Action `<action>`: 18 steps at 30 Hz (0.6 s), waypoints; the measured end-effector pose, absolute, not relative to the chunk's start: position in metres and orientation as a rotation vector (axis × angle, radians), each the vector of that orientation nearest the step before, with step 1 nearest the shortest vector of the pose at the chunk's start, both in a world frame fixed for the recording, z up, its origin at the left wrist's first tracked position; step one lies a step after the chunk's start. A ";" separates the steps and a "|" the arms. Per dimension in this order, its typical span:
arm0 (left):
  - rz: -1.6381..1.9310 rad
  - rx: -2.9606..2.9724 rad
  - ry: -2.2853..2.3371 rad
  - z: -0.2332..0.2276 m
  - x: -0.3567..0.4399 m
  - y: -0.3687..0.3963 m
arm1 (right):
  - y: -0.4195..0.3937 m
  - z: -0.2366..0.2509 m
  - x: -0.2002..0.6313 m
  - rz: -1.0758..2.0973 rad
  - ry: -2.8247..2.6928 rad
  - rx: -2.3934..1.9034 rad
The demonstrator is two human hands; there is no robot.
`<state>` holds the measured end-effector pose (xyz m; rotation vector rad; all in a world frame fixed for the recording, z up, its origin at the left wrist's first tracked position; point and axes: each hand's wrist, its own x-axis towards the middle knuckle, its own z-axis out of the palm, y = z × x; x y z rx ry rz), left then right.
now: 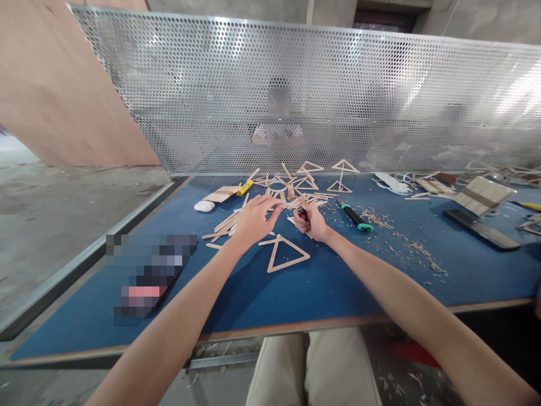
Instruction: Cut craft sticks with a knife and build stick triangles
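The thin pale piece (289, 204) is between the hands, above the blue surface (236, 304) and in front of the scattered craft sticks (226, 224). It looks light and fairly stiff, best pinched near one end. The left hand (256, 217) appears to pinch it between thumb and forefinger, the other fingers loosely extended; the right hand (310, 220) is curled firmly around a small red-and-dark object (302, 212), too small to identify. Nearer the person lies a craft-stick triangle (289, 264), untouched; it should be light, rigid along its sides but weak at its corners, so better lifted by two sides than by one tip.
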<state>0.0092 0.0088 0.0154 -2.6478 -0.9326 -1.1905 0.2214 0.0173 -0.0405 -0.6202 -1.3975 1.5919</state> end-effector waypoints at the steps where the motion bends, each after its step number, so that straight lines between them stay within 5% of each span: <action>1: -1.196 -2.650 -0.929 0.015 0.009 0.009 | 0.017 -0.041 0.221 1.593 -1.396 -0.619; 18: -1.160 -2.657 -0.951 0.014 0.009 0.009 | 0.017 -0.042 0.221 1.581 -1.368 -0.622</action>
